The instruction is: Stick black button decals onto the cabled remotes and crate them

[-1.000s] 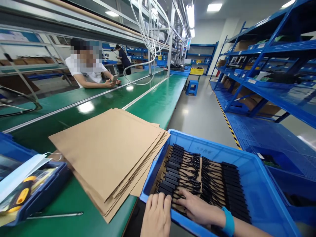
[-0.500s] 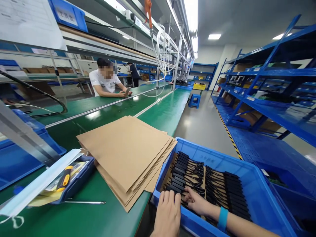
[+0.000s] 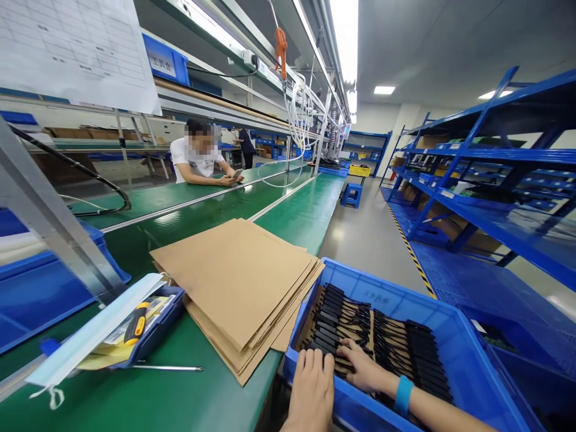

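Observation:
A blue plastic crate (image 3: 463, 336) stands at the lower right, off the bench edge. Inside lie rows of black cabled parts (image 3: 382, 342) on brown card. My left hand (image 3: 311, 390) lies over the crate's near rim, fingers together and curled down over it onto the nearest black parts. My right hand (image 3: 366, 371), with a blue wristband (image 3: 404, 396), rests flat inside the crate on the black parts, fingers stretched toward the left row.
A stack of brown cardboard sheets (image 3: 238, 282) lies on the green bench (image 3: 288, 210). At the left, a small blue tray (image 3: 153, 333) holds a yellow-handled tool and papers; a thin metal rod (image 3: 166, 367) lies beside it. A seated person (image 3: 198, 162) leans on the far bench. Blue shelving (image 3: 495, 180) lines the right aisle.
The camera has tilted up and pulled back, so more of the overhead rail and paper sheet shows. Both hands stay at the crate's near edge on the black parts.

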Available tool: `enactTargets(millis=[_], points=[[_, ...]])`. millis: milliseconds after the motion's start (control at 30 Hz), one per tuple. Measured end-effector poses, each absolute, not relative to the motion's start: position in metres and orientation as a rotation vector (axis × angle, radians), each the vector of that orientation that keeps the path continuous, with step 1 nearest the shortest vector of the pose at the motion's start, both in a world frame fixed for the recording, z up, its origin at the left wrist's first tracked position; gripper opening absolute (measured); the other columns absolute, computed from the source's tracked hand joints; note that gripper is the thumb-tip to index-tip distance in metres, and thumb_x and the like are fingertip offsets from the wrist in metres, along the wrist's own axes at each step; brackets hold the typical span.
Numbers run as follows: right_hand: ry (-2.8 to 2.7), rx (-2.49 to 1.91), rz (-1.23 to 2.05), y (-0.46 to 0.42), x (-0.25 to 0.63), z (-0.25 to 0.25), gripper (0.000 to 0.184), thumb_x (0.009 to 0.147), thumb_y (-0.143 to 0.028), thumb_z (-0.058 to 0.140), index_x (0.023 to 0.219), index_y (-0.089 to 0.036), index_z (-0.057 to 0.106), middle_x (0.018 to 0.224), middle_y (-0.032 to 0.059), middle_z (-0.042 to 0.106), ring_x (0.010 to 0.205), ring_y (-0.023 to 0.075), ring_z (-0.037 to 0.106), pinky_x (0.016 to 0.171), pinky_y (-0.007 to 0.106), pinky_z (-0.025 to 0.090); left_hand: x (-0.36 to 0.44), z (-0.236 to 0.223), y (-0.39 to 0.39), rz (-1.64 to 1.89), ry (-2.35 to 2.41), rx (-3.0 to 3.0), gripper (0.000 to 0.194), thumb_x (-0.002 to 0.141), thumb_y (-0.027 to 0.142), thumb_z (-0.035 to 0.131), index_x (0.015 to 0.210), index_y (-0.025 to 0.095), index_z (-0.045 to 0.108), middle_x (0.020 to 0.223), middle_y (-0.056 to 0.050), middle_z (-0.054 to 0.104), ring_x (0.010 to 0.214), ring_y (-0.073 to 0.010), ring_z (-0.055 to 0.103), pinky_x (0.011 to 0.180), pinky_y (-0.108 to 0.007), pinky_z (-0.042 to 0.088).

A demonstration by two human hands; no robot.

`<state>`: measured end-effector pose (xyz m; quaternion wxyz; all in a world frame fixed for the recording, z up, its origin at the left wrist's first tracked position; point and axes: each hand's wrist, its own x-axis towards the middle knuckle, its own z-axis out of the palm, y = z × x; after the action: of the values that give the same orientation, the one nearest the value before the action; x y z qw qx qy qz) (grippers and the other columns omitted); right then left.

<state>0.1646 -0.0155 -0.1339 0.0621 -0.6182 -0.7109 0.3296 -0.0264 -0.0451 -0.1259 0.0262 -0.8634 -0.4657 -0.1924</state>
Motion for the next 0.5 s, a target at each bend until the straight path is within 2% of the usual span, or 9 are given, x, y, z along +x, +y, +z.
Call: enactTargets(millis=[100,167,333,500], points=[[-2.092,-1.892,0.939,-0.007,0.166,-0.137,0.047,0.057,-0.001,0.05,0.1,-0.014,0.06,0.113,0.0102,0.055,0.11,0.0223,0.053,0.097,0.033,0.041,-0.027,-0.12,-0.045,-0.599,-1.462,-2.658,0.039,0.078,0.026,0.052,0.116,0.016,0.054,0.094,-0.009,0.053,0.092,-0.0259,0.044,0.09,-0.046,0.033],[-2.014,-1.95,0.906,0.002,0.168,-0.143,0.046,0.06,0.0,0.045,0.102,-0.014,0.058,0.102,0.0078,0.06,0.096,0.019,0.058,0.087,0.031,0.046,-0.03,-0.113,-0.045,-0.59,-1.448,-2.681,0.036,0.08,0.026,0.05,0.115,0.016,0.055,0.091,-0.008,0.053,0.089,-0.0247,0.045,0.088,-0.044,0.034],[-1.887,-2.051,0.9,0.024,0.17,-0.157,0.058,0.066,-0.002,0.041,0.122,-0.014,0.048,0.091,0.0037,0.063,0.082,0.0151,0.061,0.072,0.026,0.048,-0.034,-0.101,-0.045,-0.61,-1.391,-2.681,0.033,0.082,0.026,0.05,0.113,0.016,0.056,0.088,-0.007,0.054,0.085,-0.0224,0.045,0.087,-0.041,0.036],[-1.947,-2.054,0.868,0.028,0.168,-0.153,0.048,0.063,-0.003,0.045,0.108,-0.014,0.061,0.08,0.002,0.063,0.076,0.017,0.061,0.071,0.027,0.046,-0.032,-0.104,-0.044,-0.651,-1.395,-2.63,0.028,0.08,0.023,0.053,0.106,0.017,0.058,0.085,-0.005,0.054,0.082,-0.0218,0.046,0.086,-0.04,0.036]])
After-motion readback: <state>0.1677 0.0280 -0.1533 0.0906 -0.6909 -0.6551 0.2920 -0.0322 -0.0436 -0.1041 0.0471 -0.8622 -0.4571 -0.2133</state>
